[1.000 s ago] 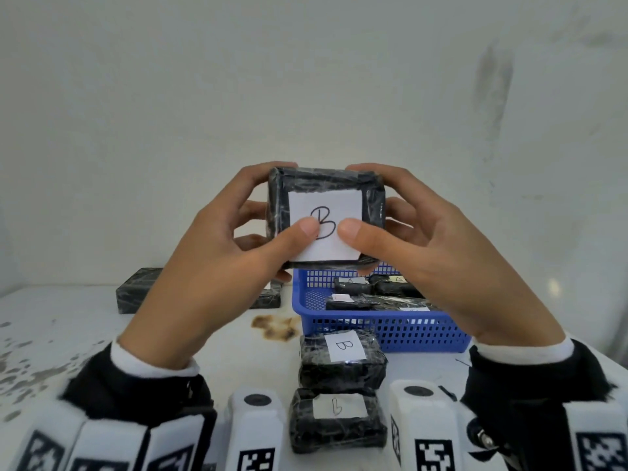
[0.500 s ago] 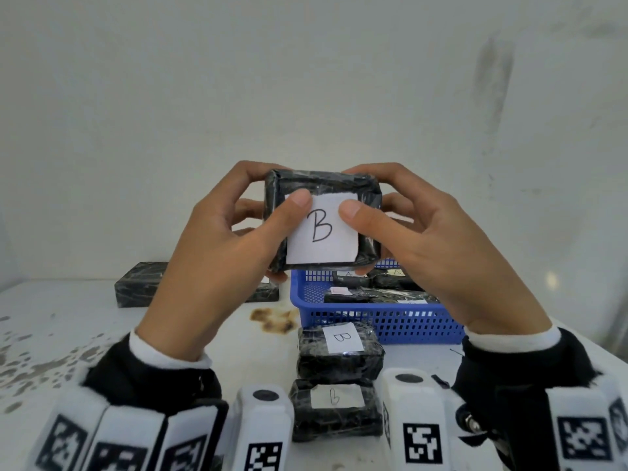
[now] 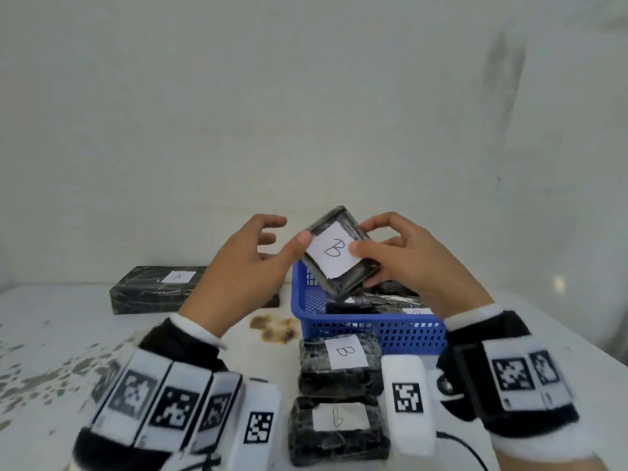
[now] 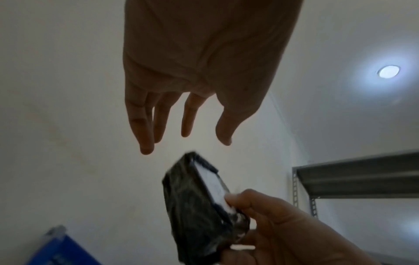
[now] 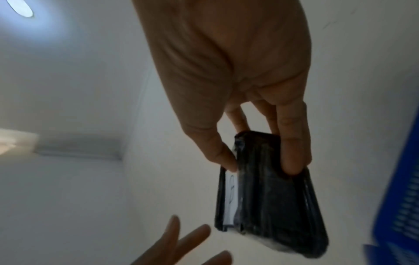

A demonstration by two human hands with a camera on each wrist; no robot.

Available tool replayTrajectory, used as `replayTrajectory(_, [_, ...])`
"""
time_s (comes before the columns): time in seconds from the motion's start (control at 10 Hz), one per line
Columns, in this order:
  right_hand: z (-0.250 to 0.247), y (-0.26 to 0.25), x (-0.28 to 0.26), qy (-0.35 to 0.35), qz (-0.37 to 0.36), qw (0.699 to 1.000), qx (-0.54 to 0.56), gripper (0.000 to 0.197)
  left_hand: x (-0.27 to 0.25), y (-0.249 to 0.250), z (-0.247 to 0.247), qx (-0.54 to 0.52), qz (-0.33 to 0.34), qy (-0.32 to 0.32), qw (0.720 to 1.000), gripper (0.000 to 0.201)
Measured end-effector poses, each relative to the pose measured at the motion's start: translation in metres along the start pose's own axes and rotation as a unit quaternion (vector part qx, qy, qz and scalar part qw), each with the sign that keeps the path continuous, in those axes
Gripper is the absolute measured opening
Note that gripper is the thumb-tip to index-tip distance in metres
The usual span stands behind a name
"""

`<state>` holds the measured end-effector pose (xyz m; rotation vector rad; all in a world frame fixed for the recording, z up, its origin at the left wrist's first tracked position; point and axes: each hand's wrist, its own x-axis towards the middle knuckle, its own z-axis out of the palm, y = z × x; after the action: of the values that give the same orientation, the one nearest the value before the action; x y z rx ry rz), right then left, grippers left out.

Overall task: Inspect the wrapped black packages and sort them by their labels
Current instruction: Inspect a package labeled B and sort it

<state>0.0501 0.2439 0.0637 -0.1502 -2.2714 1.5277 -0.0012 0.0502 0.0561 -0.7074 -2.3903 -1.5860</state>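
Observation:
A wrapped black package with a white label marked B (image 3: 339, 256) hangs tilted above the left end of the blue basket (image 3: 373, 331). My right hand (image 3: 362, 236) pinches it, thumb on the label and fingers behind. The right wrist view shows that package (image 5: 267, 188) edge-on in the right hand (image 5: 260, 165). My left hand (image 3: 287, 231) is beside the package, fingers spread; its thumb tip sits at the package's left corner. In the left wrist view the left hand (image 4: 186, 143) holds nothing, with the package (image 4: 192, 206) below it.
Two B-labelled packages (image 3: 339, 365) (image 3: 336, 430) lie in a row in front of the basket, which holds several more. A long package labelled A (image 3: 159, 288) lies at the back left by the wall. A brown stain (image 3: 272, 328) marks the white table. A cable (image 3: 465, 450) runs at the front right.
The B package has come down from chest height and tilted, now over the basket. My left hand has let go of it and opened; the right hand alone keeps hold.

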Motion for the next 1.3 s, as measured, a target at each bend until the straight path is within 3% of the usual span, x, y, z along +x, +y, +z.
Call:
replayTrajectory(0.2, [0.004,0.027,0.079,-0.014,0.158,0.987,-0.035,0.013,0.066,-0.035,-0.001,0.159,-0.082,-0.094,0.979,0.045])
replayTrajectory(0.4, [0.019,0.042,0.146,-0.058,0.219,0.964,-0.138,0.011,0.117,-0.076,0.030,0.190,-0.116,-0.143,0.964,0.041])
replayTrajectory(0.6, [0.042,0.077,0.195,-0.143,0.241,0.940,-0.193,0.014,0.134,-0.113,0.070,0.189,-0.093,-0.199,0.957,0.051])
replayTrajectory(0.9, [0.057,0.096,0.219,-0.177,0.273,0.874,-0.361,0.022,0.127,-0.134,0.095,0.208,-0.044,-0.175,0.961,0.041])
replayTrajectory(1.0, [0.058,0.110,0.215,-0.206,0.264,0.856,-0.393,0.021,0.122,-0.132,0.092,0.216,-0.050,-0.203,0.954,0.041])
replayTrajectory(1.1, [0.062,0.121,0.217,-0.208,0.258,0.866,-0.375,0.015,0.121,-0.130,0.090,0.212,-0.043,-0.180,0.960,0.047])
replayTrajectory(1.3, [0.064,0.121,0.220,-0.212,0.275,0.876,-0.336,0.045,0.122,-0.132,0.094,0.211,-0.039,-0.180,0.960,0.045])
